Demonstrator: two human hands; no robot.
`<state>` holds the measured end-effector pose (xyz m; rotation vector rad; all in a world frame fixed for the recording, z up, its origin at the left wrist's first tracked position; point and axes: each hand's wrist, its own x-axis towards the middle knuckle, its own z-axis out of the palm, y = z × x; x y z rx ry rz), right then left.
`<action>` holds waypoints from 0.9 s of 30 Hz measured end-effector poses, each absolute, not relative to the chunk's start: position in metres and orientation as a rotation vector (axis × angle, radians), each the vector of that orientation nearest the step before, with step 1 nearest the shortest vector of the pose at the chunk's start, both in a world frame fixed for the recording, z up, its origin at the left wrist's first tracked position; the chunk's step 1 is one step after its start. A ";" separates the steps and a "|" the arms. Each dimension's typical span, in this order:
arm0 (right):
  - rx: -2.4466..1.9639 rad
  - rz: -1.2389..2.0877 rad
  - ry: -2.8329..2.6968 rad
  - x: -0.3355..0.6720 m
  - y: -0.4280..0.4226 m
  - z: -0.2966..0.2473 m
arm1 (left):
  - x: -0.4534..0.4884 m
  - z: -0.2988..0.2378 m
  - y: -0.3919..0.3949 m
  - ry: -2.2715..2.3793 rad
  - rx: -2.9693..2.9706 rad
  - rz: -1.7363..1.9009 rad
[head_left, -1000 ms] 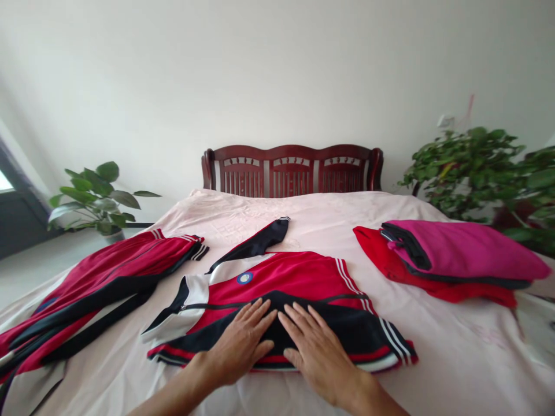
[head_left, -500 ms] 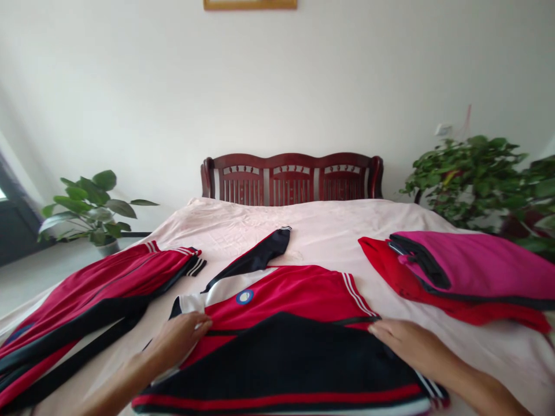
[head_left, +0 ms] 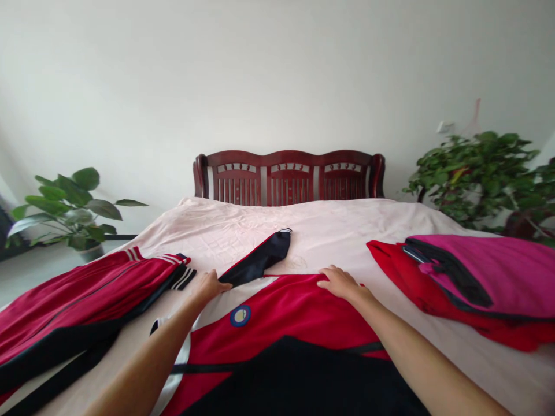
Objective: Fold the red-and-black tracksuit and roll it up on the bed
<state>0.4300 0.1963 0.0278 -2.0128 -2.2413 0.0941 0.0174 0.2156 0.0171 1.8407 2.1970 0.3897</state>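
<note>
A red, black and white jacket (head_left: 299, 306) with a round blue badge lies on the bed. One black sleeve (head_left: 258, 257) of it points away from me, its cuff striped white. My left hand (head_left: 212, 286) is at the near end of that sleeve, thumb apart from the fingers and touching the cloth. At the far red edge of the jacket rests my right hand (head_left: 340, 282), its thumb and fingers spread. A black panel of the garment is folded over the near part, and the bottom of the jacket runs out of view.
Red and black striped clothing (head_left: 95, 294) lies on the left. A magenta garment (head_left: 481, 266) sits on red clothing (head_left: 399, 271) at the right. The pink bedsheet (head_left: 329, 225) reaches a wooden headboard (head_left: 289, 179). Potted plants (head_left: 71, 211) flank the bed.
Both hands have moved forward, from the jacket's sides to its far edge. The black panel and red body now sit closer to me in view.
</note>
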 end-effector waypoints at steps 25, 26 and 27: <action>-1.373 -0.165 -2.431 0.477 0.078 0.030 | -0.026 0.067 0.118 1.127 1.450 0.454; -1.399 -0.138 -2.457 0.478 0.073 0.030 | -0.029 0.069 0.111 1.146 1.474 0.329; -1.439 -0.116 -2.473 0.477 0.070 0.031 | -0.031 0.070 0.108 1.194 1.500 0.235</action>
